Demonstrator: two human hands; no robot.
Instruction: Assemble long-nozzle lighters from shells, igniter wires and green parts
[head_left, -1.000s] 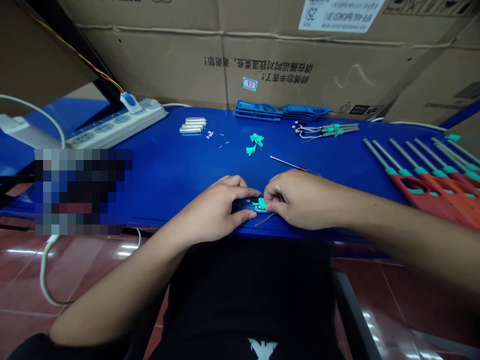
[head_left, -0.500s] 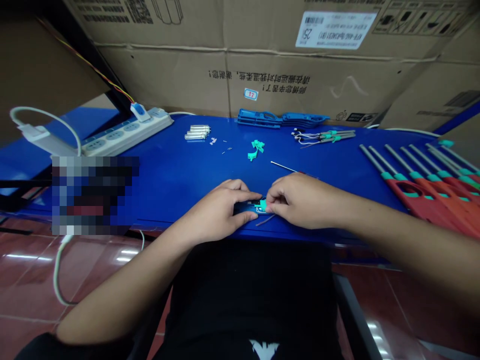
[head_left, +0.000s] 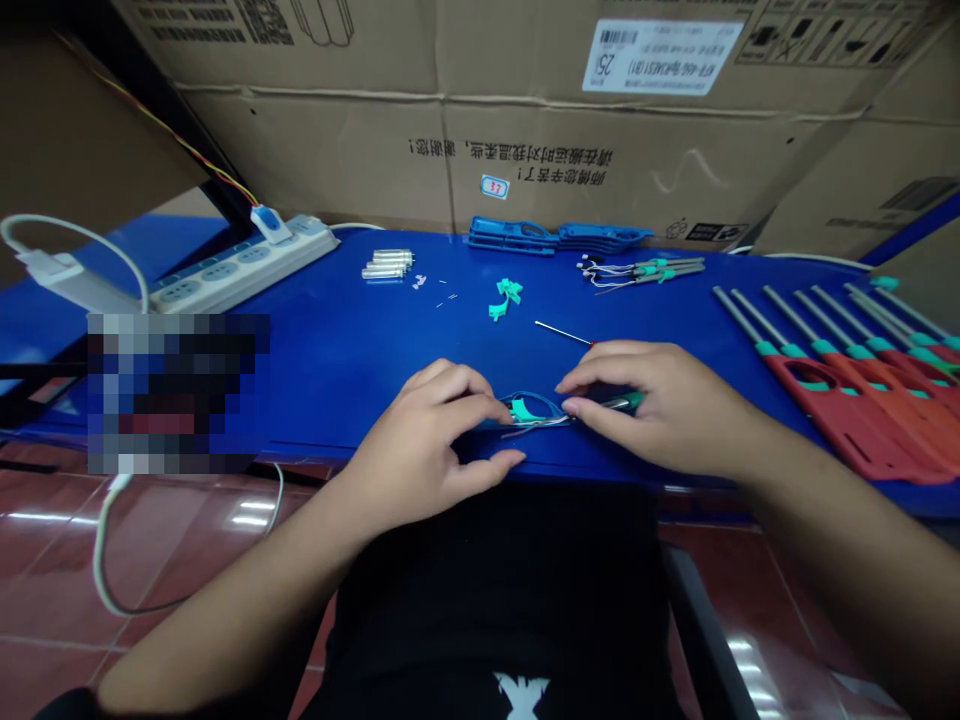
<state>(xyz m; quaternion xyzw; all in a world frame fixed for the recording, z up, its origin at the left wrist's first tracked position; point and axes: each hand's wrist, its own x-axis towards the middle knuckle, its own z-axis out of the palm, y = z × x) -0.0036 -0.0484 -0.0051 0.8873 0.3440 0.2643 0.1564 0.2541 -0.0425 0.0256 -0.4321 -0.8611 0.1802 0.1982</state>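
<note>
A blue lighter casing half (head_left: pixel 553 404) lies near the table's front edge, partly covered by my hands. In its opening sits a teal trigger (head_left: pixel 519 409). My left hand (head_left: pixel 442 430) rests at the casing's left end, index fingertip at the trigger, thumb held apart. My right hand (head_left: pixel 649 405) is curled over the casing's right end, thumb and index close together. Beneath it runs a metal lighter tube (head_left: pixel 621 403) with a green collar, its thin wires (head_left: pixel 541 424) trailing left. The fingers seem to hold this wired tube; the exact contact is hidden.
Behind my hands are a screwdriver (head_left: pixel 562 333), teal triggers (head_left: pixel 506 298), clear cylinders (head_left: pixel 388 265), wired tubes (head_left: pixel 667 268) and stacked blue casings (head_left: pixel 517 235). Red lighters (head_left: pixel 832 415) lie right. A power strip (head_left: pixel 251 265) is left; a cardboard box (head_left: pixel 337 130) stands behind.
My right hand has let go of the teal trigger and moved right, onto the wired tube. My left thumb has lifted away from the casing. More of the casing and wires shows.
</note>
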